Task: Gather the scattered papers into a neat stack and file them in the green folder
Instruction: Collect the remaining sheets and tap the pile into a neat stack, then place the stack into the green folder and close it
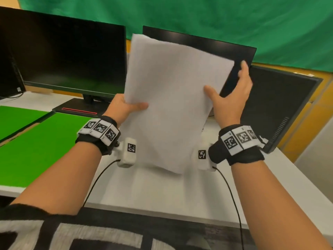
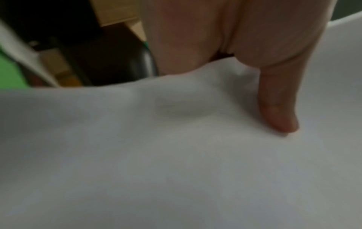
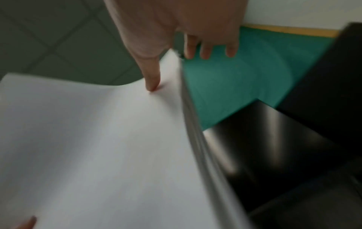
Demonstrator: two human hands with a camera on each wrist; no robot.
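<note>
White paper stack (image 1: 169, 98) upright between hands — left hand (image 1: 124, 107), right hand (image 1: 228, 103) pinching side edges.

— How many sheets are in the stack of papers (image 1: 171, 98)?
— Cannot tell; its edges are smeared in both wrist views, and its lower corner blurs against the counter (image 1: 162, 193).
— And the fingers of the left hand (image 1: 124, 107)?
— Hidden behind the sheets; only the thumb shows.
— The green folder (image 1: 36, 148)?
— Cut off by the left edge.
</note>
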